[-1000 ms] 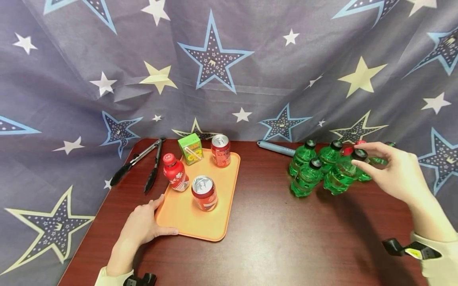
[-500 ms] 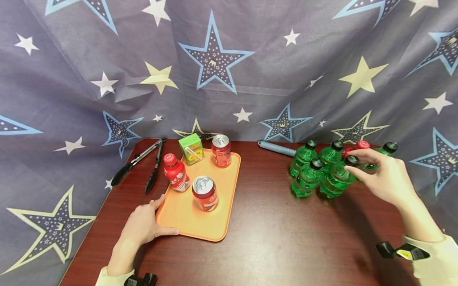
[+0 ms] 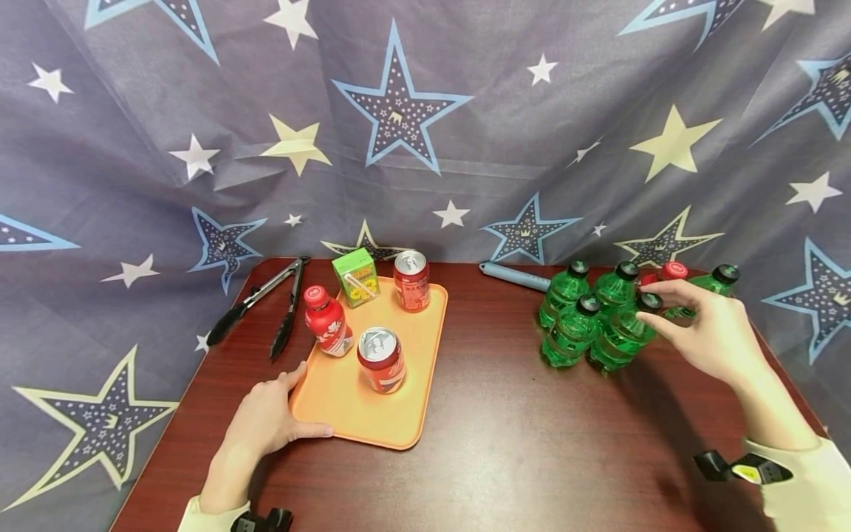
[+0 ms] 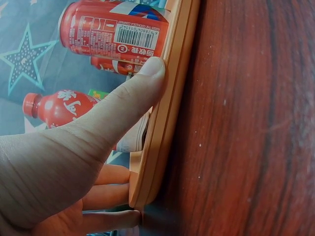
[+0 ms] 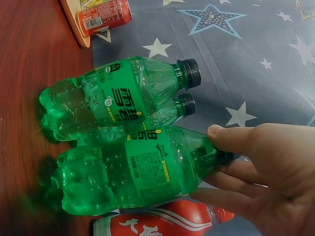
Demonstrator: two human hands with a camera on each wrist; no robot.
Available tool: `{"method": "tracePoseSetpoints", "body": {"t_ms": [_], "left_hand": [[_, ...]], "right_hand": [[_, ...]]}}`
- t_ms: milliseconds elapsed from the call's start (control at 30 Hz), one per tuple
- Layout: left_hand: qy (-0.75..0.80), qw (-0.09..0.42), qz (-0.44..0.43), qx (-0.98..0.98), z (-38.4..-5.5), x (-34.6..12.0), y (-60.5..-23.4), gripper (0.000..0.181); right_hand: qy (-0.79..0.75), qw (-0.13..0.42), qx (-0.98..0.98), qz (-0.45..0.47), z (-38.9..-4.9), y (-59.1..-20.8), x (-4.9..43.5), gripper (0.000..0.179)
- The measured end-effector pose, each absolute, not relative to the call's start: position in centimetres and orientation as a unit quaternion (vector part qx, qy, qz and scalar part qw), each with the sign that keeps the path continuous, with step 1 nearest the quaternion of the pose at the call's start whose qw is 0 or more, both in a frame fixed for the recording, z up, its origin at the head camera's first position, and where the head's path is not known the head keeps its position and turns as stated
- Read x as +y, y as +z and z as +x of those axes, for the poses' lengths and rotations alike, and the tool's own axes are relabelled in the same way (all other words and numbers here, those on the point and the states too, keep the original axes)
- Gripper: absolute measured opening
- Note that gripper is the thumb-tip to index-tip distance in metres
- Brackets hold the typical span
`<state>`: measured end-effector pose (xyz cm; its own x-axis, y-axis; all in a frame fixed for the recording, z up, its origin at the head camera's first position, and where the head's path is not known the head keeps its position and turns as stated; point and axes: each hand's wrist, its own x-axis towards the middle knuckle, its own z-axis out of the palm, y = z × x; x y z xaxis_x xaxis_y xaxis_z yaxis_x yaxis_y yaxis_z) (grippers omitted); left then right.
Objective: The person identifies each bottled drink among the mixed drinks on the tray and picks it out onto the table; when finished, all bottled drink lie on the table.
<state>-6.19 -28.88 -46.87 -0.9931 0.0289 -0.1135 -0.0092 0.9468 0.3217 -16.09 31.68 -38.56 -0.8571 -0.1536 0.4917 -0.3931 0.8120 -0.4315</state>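
Observation:
My right hand (image 3: 714, 332) pinches a green soda bottle (image 3: 618, 340) just below its black cap, thumb on the near side. In the right wrist view this bottle (image 5: 118, 172) stands right up against the other green bottles (image 5: 118, 96). My left hand (image 3: 259, 417) rests at the near left corner of an orange tray (image 3: 352, 414); its straight thumb lies along the front rim and its fingers touch the left edge. On the tray stand a red can (image 3: 381, 360), a second red can (image 3: 411, 281), a red bottle (image 3: 327, 322) and a green drink carton (image 3: 355, 278).
Black-tipped tongs (image 3: 286, 307) lie left of the tray. A blue handle (image 3: 513, 276) pokes out behind the green bottles. A red-capped bottle (image 3: 673, 272) and another green bottle (image 3: 721, 278) stand beyond my right hand. A starry curtain (image 3: 425, 133) hangs along the table's back edge.
My right hand has brought the green soda bottle left and slightly toward me, up beside the other green bottles. My left hand and the tray have stayed put.

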Motion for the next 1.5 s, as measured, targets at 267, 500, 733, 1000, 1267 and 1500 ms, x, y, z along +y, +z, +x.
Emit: {"method": "tracePoseSetpoints", "body": {"t_ms": [267, 500, 733, 1000, 1267, 1500], "left_hand": [[0.162, 0.059, 0.003, 0.985, -6.1, -28.8, -46.8, 0.132], [0.158, 0.061, 0.004, 0.985, -6.2, -28.7, -46.6, 0.131], [0.159, 0.062, 0.006, 0.985, -6.2, -28.7, -46.5, 0.131], [0.162, 0.061, 0.005, 0.985, -6.1, -28.8, -46.6, 0.131], [0.163, 0.058, 0.008, 0.985, -6.2, -28.8, -46.5, 0.13], [0.163, 0.058, 0.007, 0.985, -6.1, -28.8, -46.5, 0.13]], "right_hand": [[0.272, 0.22, -0.922, 0.163, -16.4, -39.0, 32.0, 0.041], [0.272, 0.208, -0.92, 0.191, -16.8, -39.2, 32.5, 0.044], [0.275, 0.191, -0.918, 0.21, -17.1, -39.5, 33.4, 0.048], [0.325, 0.154, -0.904, 0.232, -17.4, -39.6, 33.5, 0.049], [0.36, 0.125, -0.894, 0.238, -17.4, -39.6, 33.2, 0.049], [0.395, 0.125, -0.876, 0.247, -17.9, -39.4, 33.1, 0.054]]}}
